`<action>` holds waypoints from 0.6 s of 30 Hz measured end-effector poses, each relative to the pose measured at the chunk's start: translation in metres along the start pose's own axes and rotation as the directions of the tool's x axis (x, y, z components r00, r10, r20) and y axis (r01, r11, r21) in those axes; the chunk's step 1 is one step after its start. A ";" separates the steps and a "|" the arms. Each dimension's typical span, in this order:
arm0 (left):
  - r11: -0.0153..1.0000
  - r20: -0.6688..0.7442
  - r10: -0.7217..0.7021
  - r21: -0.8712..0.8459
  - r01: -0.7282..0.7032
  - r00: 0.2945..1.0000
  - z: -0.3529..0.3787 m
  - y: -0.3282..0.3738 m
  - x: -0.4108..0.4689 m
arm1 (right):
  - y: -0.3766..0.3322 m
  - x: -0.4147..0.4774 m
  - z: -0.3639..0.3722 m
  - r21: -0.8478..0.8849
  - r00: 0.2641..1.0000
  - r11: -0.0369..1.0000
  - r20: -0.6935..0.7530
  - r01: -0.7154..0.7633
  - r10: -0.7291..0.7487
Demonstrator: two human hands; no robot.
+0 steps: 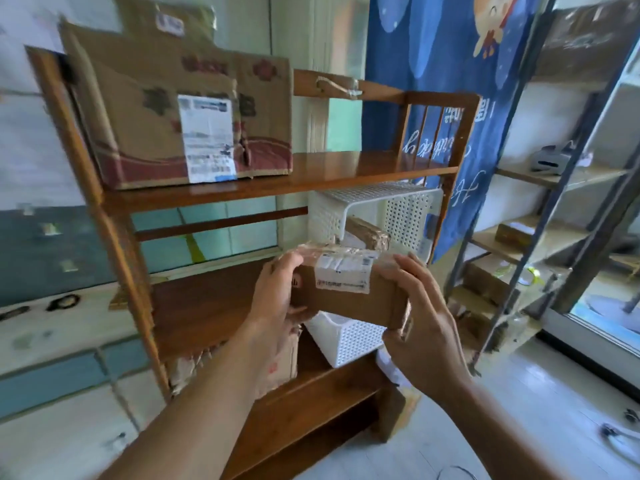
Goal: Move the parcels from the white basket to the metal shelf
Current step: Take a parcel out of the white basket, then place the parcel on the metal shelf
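I hold a brown cardboard parcel (349, 292) with a white label between both hands, in front of the white perforated basket (401, 216). My left hand (277, 292) grips its left end and my right hand (415, 317) grips its right end. The basket lies tipped on the middle board of a wooden rack (207, 306), and another taped brown parcel (367, 233) shows inside it. The metal shelf (540, 237) stands to the right; a small brown parcel (512, 233) rests on one of its boards.
A large worn cardboard box (180, 123) fills the wooden rack's top board. More cartons sit on its lowest board (277, 362). A blue printed curtain (446, 81) hangs between the rack and the metal shelf. A grey device (550, 161) lies on a higher metal-shelf board.
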State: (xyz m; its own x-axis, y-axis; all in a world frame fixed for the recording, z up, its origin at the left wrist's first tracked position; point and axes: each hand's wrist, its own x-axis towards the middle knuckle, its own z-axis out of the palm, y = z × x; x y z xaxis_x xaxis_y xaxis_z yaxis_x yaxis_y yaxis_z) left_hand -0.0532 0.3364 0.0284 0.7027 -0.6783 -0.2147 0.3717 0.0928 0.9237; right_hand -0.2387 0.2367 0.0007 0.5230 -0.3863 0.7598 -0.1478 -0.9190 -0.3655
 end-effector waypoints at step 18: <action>0.782 -0.412 0.615 0.209 -0.587 0.672 -0.337 0.125 -0.177 | -0.303 0.088 0.204 0.865 0.954 0.479 0.255 -0.153 -0.156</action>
State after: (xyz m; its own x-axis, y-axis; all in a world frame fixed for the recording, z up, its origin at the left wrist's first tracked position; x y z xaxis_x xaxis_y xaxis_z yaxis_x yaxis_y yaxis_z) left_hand 0.0730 0.7140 0.0755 0.9511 -0.0987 0.2928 -0.2486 0.3184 0.9148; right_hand 0.0235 0.4972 0.0681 0.7360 -0.2054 0.6451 0.5752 -0.3129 -0.7558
